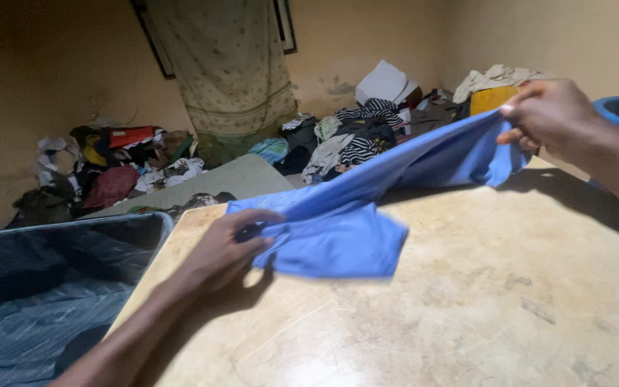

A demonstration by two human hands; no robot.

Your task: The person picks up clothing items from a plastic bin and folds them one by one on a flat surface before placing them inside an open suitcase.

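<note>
Blue cloth (pixel 345 215) stretched over far left part of worktop (pixel 467 308), one end lifted. Left hand (pixel 227 251) fingers pinch its near-left end at worktop edge; right hand (pixel 549 115) fingers grip raised end above far right edge. Open suitcase (pixel 44 287) beside left edge; clothes pile (pixel 360 136) beyond.

L hand (pixel 227 247) + R hand (pixel 549 115) grip blue cloth (pixel 352 215) over table (pixel 467 308)

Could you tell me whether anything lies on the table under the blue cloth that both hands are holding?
Nothing visible does: the left hand and right hand grip the blue cloth over bare table.
</note>
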